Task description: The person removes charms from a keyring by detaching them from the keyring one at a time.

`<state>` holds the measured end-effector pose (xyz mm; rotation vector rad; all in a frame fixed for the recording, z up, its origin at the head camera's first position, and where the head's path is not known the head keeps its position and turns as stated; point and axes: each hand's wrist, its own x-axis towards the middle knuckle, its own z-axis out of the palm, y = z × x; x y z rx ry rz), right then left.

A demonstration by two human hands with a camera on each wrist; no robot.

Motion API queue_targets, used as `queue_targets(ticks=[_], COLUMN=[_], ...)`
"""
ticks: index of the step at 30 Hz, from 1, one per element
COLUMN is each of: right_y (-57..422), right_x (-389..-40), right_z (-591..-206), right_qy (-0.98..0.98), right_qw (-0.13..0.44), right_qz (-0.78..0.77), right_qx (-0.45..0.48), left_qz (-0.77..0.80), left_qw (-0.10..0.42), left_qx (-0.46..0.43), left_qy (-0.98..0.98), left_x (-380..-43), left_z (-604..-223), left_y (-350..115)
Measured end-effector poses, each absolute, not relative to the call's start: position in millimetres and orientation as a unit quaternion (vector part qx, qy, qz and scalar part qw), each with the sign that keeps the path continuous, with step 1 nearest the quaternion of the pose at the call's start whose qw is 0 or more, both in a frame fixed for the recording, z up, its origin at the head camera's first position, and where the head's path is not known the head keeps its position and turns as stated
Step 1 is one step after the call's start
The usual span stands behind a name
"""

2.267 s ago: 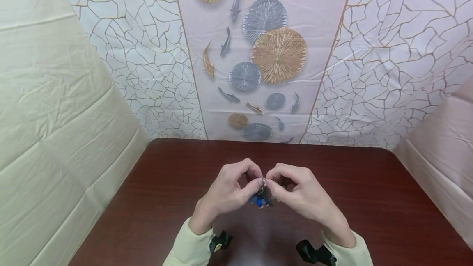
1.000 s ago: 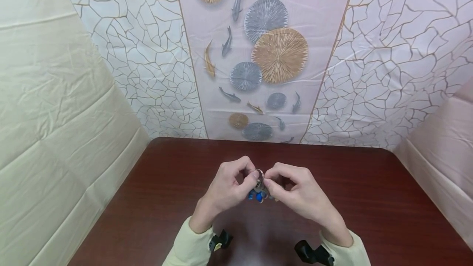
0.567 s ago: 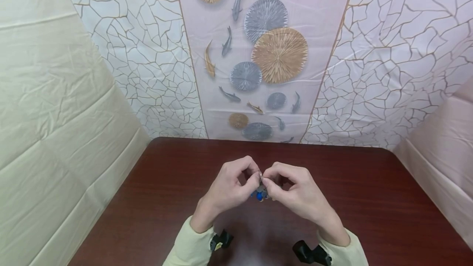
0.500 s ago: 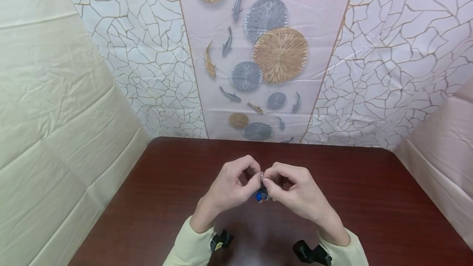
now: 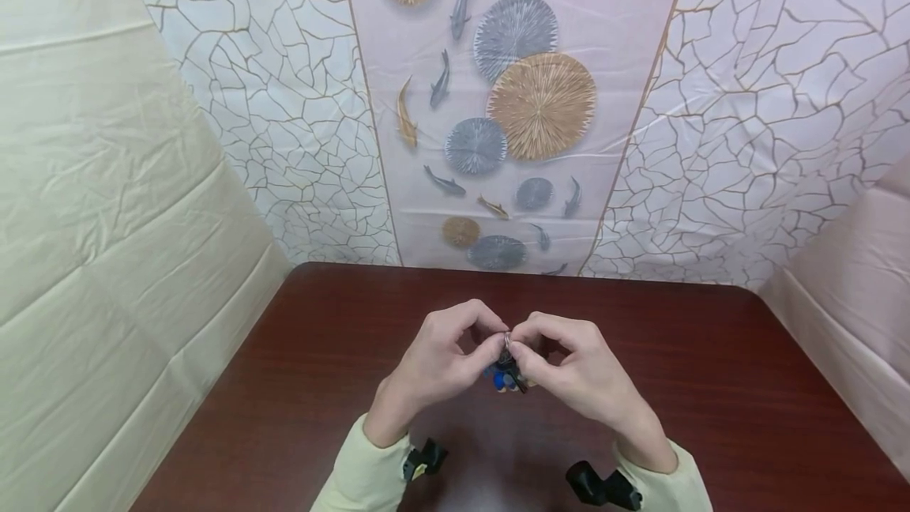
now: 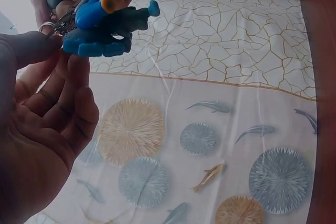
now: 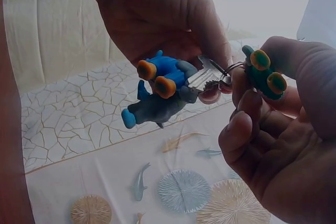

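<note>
A metal key ring (image 5: 507, 340) is held up over the table between both hands. My left hand (image 5: 444, 355) pinches it with thumb and index finger from the left. From the right, thumb and fingers of my right hand (image 5: 586, 370) pinch it too. Small figurines hang from it: a blue one with orange feet (image 7: 167, 69), a dark grey one with blue feet (image 7: 157, 108), and a green one with orange feet (image 7: 266, 74) beside the right thumb. A silver key (image 7: 206, 77) with a toothed edge also hangs there. Fingertips hide part of the ring.
The dark red-brown table (image 5: 341, 338) lies under both hands. A patterned cloth (image 5: 498, 101) with fish and round motifs hangs behind it. Pale cloths stand on the left (image 5: 107, 259) and right (image 5: 846, 275). Black devices are strapped to both wrists.
The key ring turned broadside to the head view about a second ago, then back to edge-on. The figurines swung with it. Both hands kept their pinch and shifted only slightly.
</note>
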<state>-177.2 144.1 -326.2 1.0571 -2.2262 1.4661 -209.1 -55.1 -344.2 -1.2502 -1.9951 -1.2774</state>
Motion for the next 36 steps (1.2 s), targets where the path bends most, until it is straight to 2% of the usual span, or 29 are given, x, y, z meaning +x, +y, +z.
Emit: queue_targets(ticks=[15, 26, 36], right_y=[141.8, 141.8, 144.1], right_x=[-175.6, -177.6, -178.3], right_z=[-325.9, -328.5, -328.0], right_qy=[-0.778, -0.776, -0.768], right_qw=[0.111, 0.125, 0.139], right_qz=[0.506, 0.499, 0.502], right_qx=[0.355, 0.365, 0.373], left_qz=[-0.459, -0.45, -0.438], left_qw=[0.219, 0.207, 0.251], left_qx=[-0.429, -0.423, -0.468], left_qy=[-0.747, -0.759, -0.726], left_x=[-206.2, -206.5, -206.0], left_z=[-343.8, -343.5, -339.8], left_y=[-57.5, -57.8, -56.6])
